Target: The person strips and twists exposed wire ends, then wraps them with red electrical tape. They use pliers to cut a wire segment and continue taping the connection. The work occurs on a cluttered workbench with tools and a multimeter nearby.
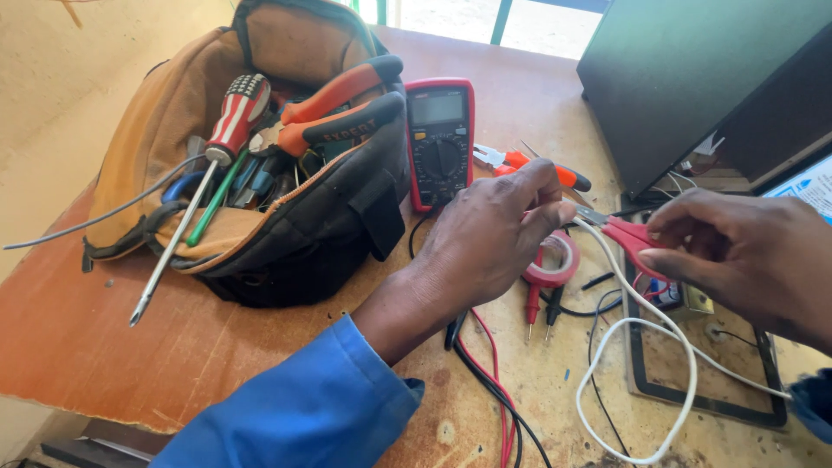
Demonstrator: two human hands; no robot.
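We see our left hand (490,238) pinching one white wire (646,325), while our right hand (745,256) closes its grip on one red cutter (628,236) just above the table (217,347). One multimeter (439,143), one tape roll (555,264) and one tool bag (286,208) lie nearby.

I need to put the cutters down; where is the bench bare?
Bare bench lies in front of the tool bag, left of the blue sleeve. Around both hands, the white cable, tape roll and probe leads crowd it.

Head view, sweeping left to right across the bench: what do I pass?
Tool bag → red multimeter → left hand → roll of red tape → red-handled cutters on the white cable → right hand.
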